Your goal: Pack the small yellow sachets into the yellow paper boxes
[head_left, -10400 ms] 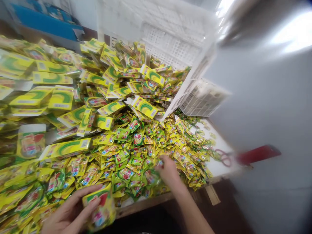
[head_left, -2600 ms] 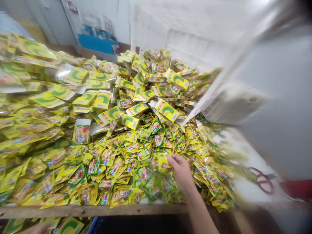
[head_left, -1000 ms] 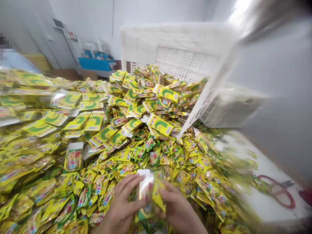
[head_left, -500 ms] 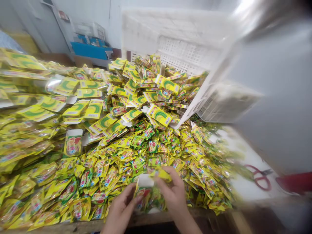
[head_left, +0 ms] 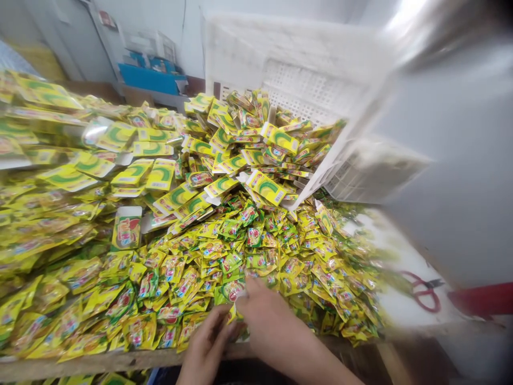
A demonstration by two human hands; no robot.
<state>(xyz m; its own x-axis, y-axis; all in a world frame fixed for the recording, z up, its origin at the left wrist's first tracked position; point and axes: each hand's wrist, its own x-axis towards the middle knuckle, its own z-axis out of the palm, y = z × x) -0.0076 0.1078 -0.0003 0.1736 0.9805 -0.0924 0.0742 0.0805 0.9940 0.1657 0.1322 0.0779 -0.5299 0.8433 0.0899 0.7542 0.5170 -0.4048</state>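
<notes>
My left hand [head_left: 209, 342] is curled round a small yellow carton [head_left: 231, 314] close to the table's front edge. Only a yellow strip and a bit of white flap show; my fingers hide most of it. Over the carton's top lies my right hand [head_left: 272, 323], seen from the back, its fingers closed at the white flap. Whether a packet is under those fingers is hidden. Just beyond both hands spreads a heap of shiny yellow and green candy packets [head_left: 212, 248]. One carton with its flap up [head_left: 127, 229] stands among the packets to the left.
Many yellow cartons [head_left: 160, 174] pile up behind the packets, spilling from a tipped white plastic crate [head_left: 308, 91]. Red-handled scissors [head_left: 427, 293] lie on the white surface at right, near a red object [head_left: 483, 299]. A wooden edge [head_left: 100, 361] borders the table in front.
My right hand has turned over and come in toward the left hand, now covering the carton. The packet it held above the carton is out of sight. The view shifted slightly.
</notes>
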